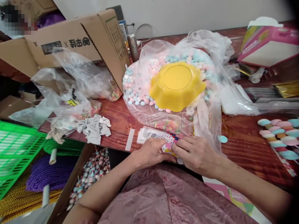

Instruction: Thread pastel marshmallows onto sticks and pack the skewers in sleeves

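Observation:
At the table's front edge, my left hand (151,151) is closed on a small printed packet (167,147) with white, pink and yellow on it. The fingers of my right hand (197,153) are bent and pinch the same packet from the other side, covering part of it. Just behind both hands lies a stack of printed wrappers (149,134), white with black print and a dotted red and blue end. Beyond that, a yellow wavy-rimmed bowl (177,79) sits upside down on a large clear bag of pastel candies (140,93).
A cardboard box (67,40) and clear bags (81,74) stand at the left, near crumpled grey cloths (94,128). Skewered candies (280,137) lie at the right. A green basket (18,152) and a box of lollipops (93,171) are below the table.

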A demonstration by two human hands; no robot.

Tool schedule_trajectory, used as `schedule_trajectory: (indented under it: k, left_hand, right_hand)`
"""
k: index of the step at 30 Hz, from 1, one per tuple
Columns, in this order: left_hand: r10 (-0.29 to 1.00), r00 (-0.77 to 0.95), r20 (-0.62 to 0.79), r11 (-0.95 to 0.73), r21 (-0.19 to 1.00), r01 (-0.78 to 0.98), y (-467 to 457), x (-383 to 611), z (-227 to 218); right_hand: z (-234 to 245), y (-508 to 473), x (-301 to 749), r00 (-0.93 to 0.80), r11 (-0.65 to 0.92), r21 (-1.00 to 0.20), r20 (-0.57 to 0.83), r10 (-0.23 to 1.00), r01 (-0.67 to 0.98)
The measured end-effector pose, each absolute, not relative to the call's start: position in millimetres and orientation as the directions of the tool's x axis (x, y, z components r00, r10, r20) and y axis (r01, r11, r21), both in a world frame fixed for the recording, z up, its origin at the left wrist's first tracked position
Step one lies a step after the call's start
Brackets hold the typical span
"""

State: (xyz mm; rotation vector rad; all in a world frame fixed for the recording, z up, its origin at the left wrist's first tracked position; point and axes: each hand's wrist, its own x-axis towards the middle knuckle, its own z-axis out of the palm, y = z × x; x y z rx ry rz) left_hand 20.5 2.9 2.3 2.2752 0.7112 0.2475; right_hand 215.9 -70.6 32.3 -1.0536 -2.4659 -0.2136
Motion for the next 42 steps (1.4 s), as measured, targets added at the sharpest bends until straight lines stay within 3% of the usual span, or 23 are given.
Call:
schedule_trajectory:
  k: [4,8,13,17,20,24,26,28,30,32,34,37,39,42]
  left_hand:
    - [0.595,0.802,-0.053,-0.523,0.732,0.436,-1,16,5]
    - [0.663,0.745,-0.067,-0.363,0.842,0.399,0,11,14]
    - [0.633,0.774,-0.032,-0.356,0.875,0.327,-3,20,7]
    - [0.603,0.785,-0.142,-0.007,0.983,0.183,0,13,13]
    - [0.563,0.79,-0.242,0.254,0.961,0.114,7,-2,23]
    - [0.627,0.676,-0.387,0.422,0.898,0.123,5,-10,19]
    - [0.709,0.585,-0.393,0.451,0.891,0.051,0,-6,11]
    - [0.798,0.496,-0.341,0.433,0.898,-0.08,-4,0,4]
    - [0.872,0.403,-0.276,0.376,0.906,-0.193,-6,6,1]
    - [0.933,0.302,-0.194,0.267,0.937,-0.223,-6,10,2]
    - [0.972,0.227,-0.065,0.108,0.977,-0.185,-6,13,5]
    - [0.975,0.218,0.044,-0.011,0.989,-0.148,-10,18,8]
    - [0.95,0.307,-0.06,0.124,0.973,-0.195,-15,19,8]
    - [0.809,0.534,-0.246,0.426,0.871,-0.246,-20,17,5]
  right_hand:
    - [34,-60,213,-0.644,0.731,-0.068,0.424,0.637,0.679]
    - [52,-50,230,-0.56,0.695,-0.154,0.484,0.672,0.702]
    - [46,-46,225,-0.618,0.743,-0.207,0.439,0.652,0.637]
    - [38,-44,226,-0.609,0.73,-0.253,0.417,0.674,0.635]
    - [42,-42,232,-0.602,0.731,-0.307,0.421,0.678,0.609]
    - [43,-35,220,-0.609,0.756,-0.287,0.458,0.648,0.588]
    - [38,-30,209,-0.582,0.77,-0.257,0.528,0.618,0.584]
    - [31,-28,200,-0.477,0.735,-0.318,0.595,0.647,0.599]
    - [24,-30,193,-0.231,0.613,-0.53,0.616,0.753,0.585]
    - [18,-36,186,0.042,0.455,-0.76,0.532,0.846,0.464]
    - [12,-44,177,0.142,0.363,-0.857,0.437,0.888,0.366]
    - [4,-51,164,0.111,0.387,-0.841,0.456,0.883,0.379]
    - [1,-51,160,0.138,0.434,-0.811,0.518,0.844,0.392]
    - [-2,-46,164,0.089,0.514,-0.736,0.605,0.791,0.44]
